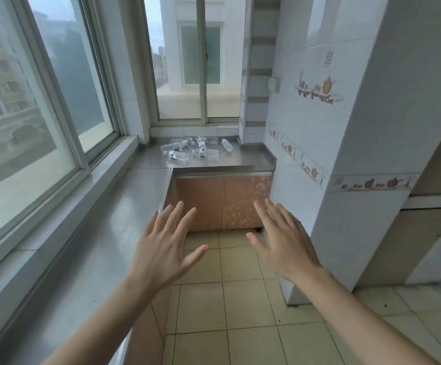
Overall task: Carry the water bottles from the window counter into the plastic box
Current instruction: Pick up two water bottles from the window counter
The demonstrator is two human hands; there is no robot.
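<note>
— Bare skin first: what do my hands hold?

— Nothing. I see the left hand (165,248) and right hand (284,241) both spread flat, fingers apart, raised over the floor (240,312).

— And farther off?

— Beyond them the cabinet (223,202), then the steel counter (251,160) under the window (198,75), where the bottles (195,148) lie scattered on their sides.

— The box?

— Not in view. I judge this the approach step; next I must walk closer, reach, and close on a bottle.

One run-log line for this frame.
phase: approach | left hand: open, empty | right hand: open, empty | water bottles: lying on counter | plastic box: not in view
</note>
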